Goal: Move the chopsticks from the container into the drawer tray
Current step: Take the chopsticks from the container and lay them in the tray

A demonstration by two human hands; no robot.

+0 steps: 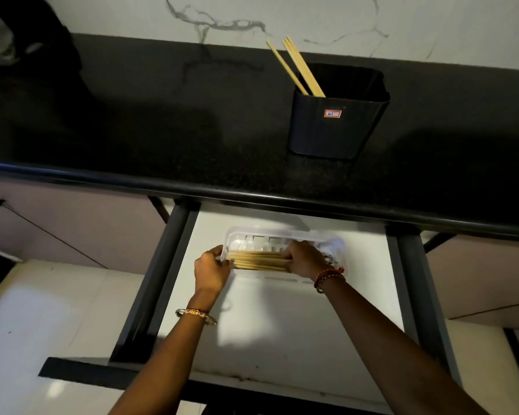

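Note:
A black square container (336, 121) stands on the dark counter with a few wooden chopsticks (300, 65) leaning out of its left corner. Below it the drawer (282, 310) is pulled open, and a clear plastic tray (252, 236) lies at its back. Several chopsticks (258, 260) lie side by side along the tray's near side. My right hand (304, 259) curls its fingers over the right end of this bundle. My left hand (212, 269) grips the tray's left end, touching the chopstick tips.
The dark counter (162, 130) overhangs the drawer's back with a rounded front edge. Dark metal rails (156, 283) run along both drawer sides. Cabinet fronts flank the drawer, and a dark object sits at the counter's far left.

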